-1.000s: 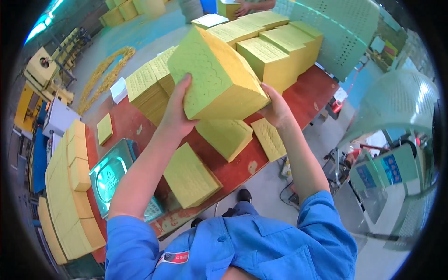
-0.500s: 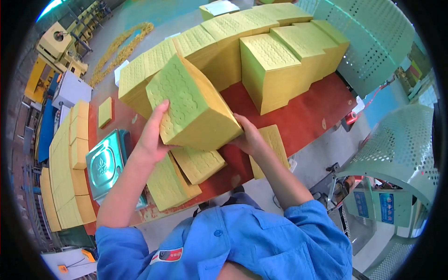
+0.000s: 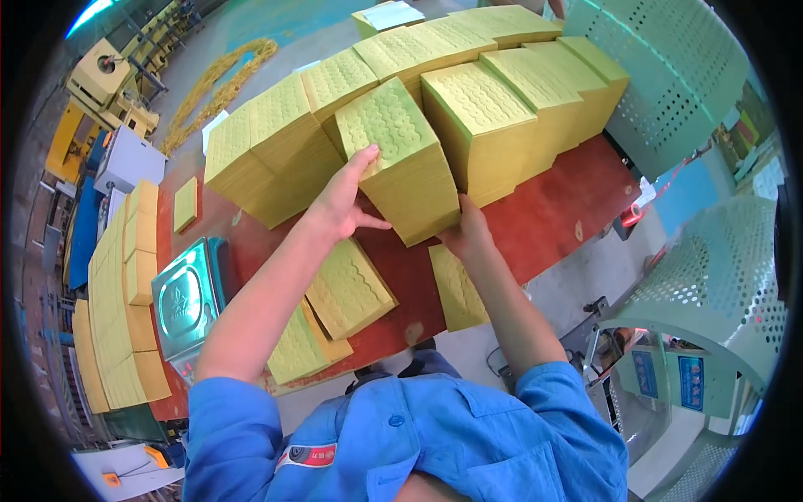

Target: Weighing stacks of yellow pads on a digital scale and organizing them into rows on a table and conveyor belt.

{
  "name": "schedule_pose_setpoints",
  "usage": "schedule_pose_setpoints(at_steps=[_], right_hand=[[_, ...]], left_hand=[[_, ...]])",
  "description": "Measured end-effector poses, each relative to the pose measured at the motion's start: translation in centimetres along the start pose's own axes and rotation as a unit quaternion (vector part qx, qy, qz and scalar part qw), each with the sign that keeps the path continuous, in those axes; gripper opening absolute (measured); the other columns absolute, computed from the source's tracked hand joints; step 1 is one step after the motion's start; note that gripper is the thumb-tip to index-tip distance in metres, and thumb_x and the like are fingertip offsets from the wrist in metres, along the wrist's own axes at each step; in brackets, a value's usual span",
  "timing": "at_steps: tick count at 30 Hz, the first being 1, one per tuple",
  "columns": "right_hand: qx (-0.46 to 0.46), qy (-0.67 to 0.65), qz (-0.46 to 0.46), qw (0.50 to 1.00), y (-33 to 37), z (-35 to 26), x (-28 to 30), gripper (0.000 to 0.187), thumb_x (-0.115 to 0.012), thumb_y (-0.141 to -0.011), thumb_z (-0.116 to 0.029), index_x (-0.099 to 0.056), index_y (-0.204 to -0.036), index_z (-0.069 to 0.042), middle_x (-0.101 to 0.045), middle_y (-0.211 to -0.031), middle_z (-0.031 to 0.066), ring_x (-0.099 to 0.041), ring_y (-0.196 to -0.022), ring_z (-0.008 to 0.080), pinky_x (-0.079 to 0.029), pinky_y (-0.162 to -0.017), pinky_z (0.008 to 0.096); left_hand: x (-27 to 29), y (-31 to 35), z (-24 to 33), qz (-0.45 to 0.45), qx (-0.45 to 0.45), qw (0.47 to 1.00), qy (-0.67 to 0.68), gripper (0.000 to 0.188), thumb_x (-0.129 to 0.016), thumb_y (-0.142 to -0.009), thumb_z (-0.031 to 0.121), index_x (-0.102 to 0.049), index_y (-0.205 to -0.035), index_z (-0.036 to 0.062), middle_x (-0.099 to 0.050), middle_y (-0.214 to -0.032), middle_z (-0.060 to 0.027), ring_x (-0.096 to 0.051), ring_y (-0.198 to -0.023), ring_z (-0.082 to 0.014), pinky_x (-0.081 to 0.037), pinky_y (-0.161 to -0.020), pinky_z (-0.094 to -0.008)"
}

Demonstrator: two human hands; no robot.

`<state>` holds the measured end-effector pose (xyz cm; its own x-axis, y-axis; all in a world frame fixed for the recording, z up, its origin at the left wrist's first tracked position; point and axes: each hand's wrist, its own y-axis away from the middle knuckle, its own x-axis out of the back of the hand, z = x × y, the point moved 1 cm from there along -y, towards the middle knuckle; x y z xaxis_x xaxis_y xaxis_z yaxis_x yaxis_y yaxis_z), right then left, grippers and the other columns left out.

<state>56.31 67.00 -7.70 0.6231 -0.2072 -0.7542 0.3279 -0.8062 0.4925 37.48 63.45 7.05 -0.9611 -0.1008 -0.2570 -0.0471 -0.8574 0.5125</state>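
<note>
Between my two hands is a tall stack of yellow embossed paper (image 3: 406,188), upright and slightly turned against the other stacks. The left hand (image 3: 347,197) grips its near left side, with fingertips on the top edge and the thumb spread low along the side. At the lower right corner, my right hand (image 3: 467,230) holds the stack, its fingertips partly hidden behind it. Closer to me lie a thinner bundle of paper (image 3: 351,289) and another beneath it (image 3: 301,347). One more thin bundle (image 3: 458,289) rests near the table edge, below my right hand.
Rows of yellow paper stacks (image 3: 280,159) line the far side of the red table (image 3: 544,217), with more stacks (image 3: 485,134) at right. A shiny metal-topped scale (image 3: 184,301) stands at left beside further stacks (image 3: 117,309). A perforated green guard (image 3: 661,84) rises at far right.
My hands have carried the stack right and away from me, turning it from tilted to upright beside the other stacks. The left thumb has spread out along its side.
</note>
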Motion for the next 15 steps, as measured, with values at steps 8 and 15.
schedule_pose_setpoints(at_steps=[8,15], right_hand=[[0.061,0.095,0.013,0.994,6.4,-1.8,1.8,0.043,-0.048,-0.101,-0.030,-0.046,-0.134,-0.002,-0.052,-0.134,0.0150,-0.049,-0.126,0.0337,-0.035,-0.108,0.0516],[0.032,0.160,-0.067,0.984,6.1,1.9,1.0,0.035,-0.053,-0.098,-0.019,-0.055,-0.126,0.002,-0.062,-0.120,0.0125,-0.058,-0.113,0.0288,-0.045,-0.098,0.0437]], left_hand=[[-1.4,-1.6,-2.1,0.031,-0.040,0.997,0.061,0.079,-0.059,-0.088,0.057,-0.030,-0.149,0.0180,-0.033,-0.151,-0.0157,-0.034,-0.139,-0.0401,-0.031,-0.101,-0.0751],[-2.6,-3.8,-3.5,0.066,-0.202,0.977,0.009,0.071,-0.065,-0.086,0.050,-0.044,-0.137,0.0049,-0.061,-0.120,-0.0177,-0.063,-0.105,-0.0324,-0.052,-0.085,-0.0551]])
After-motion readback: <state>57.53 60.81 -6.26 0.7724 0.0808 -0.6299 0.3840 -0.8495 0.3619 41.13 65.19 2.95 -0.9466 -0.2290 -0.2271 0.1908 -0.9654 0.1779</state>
